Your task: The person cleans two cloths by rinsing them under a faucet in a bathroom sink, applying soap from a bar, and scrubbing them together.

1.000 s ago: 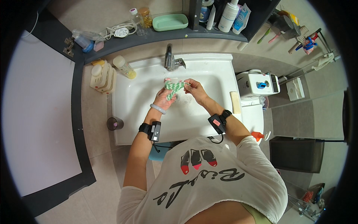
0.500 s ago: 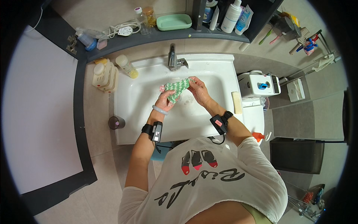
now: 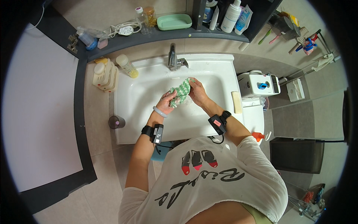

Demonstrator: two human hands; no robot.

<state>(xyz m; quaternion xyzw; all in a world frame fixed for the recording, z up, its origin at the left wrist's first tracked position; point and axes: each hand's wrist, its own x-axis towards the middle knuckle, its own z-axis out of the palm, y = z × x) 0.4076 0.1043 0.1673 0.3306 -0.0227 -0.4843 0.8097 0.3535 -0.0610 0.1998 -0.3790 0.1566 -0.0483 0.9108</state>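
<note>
Mid-wash at frame centre: left hand (image 3: 166,102) and right hand (image 3: 196,93) both grip the soapy green cloth (image 3: 181,90) over the sink (image 3: 141,89); rinsing likely remains.

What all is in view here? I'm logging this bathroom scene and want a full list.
cloth: one, green and white checked, held over the sink
sink: one, white, centre
tap: one, silver, back rim of the sink
soap bar: one, pale yellow, right rim
pump bottles: a cluster, cream and yellow, left of the sink
cup: one, dark, on the floor at left
tray: one, mint green, on the shelf
left hand: gripping the cloth's lower end
right hand: gripping the cloth's upper end
</note>
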